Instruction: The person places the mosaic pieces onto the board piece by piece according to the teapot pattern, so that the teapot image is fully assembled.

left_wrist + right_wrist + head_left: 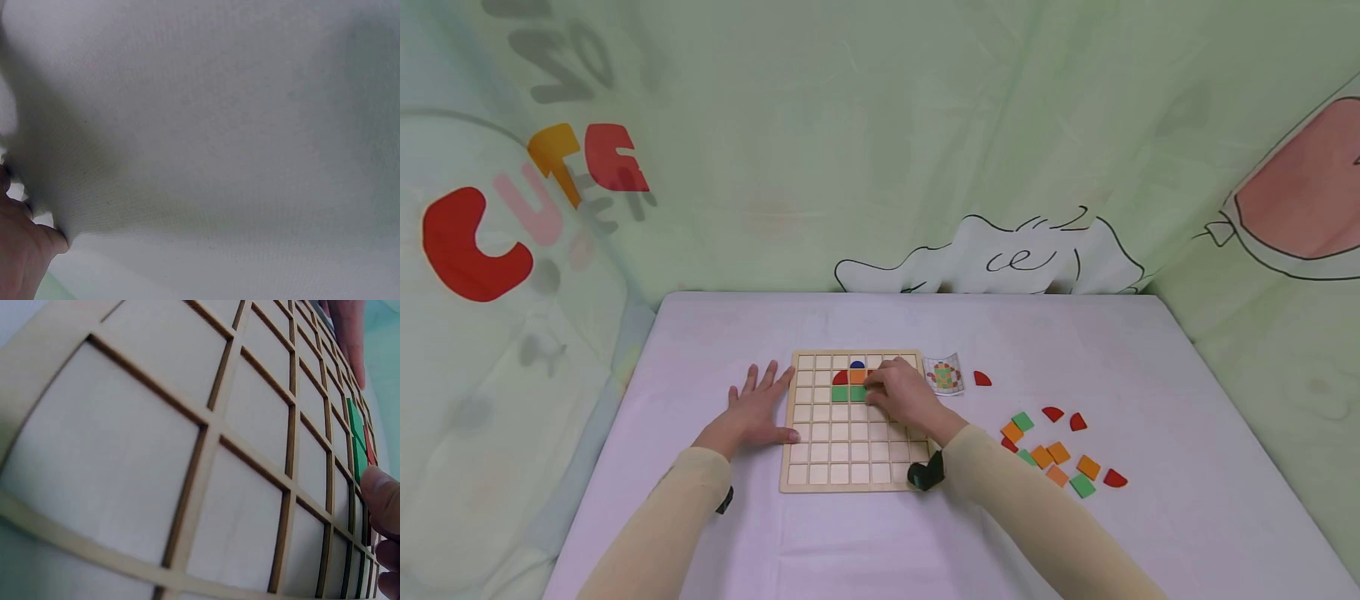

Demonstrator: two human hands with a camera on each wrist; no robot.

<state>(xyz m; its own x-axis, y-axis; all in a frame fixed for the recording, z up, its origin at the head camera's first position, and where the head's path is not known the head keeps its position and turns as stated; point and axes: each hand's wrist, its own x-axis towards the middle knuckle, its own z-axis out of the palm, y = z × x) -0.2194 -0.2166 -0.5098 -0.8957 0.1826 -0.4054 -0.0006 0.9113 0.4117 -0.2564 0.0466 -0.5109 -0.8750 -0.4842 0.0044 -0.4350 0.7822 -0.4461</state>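
Observation:
A wooden grid board lies on the table. In its upper middle cells are a blue piece, a red quarter-circle piece, an orange square and two green squares. My right hand pinches at the cell right of the orange square, where a sliver of a red piece shows at the fingertips; the fingers hide the rest. In the right wrist view the thumb is beside the green pieces. My left hand lies spread at the board's left edge, thumb touching the frame.
A small printed pattern card lies against the board's right side. One red quarter-circle is beside it. Several loose orange, green and red pieces are scattered on the table to the right, near my right sleeve.

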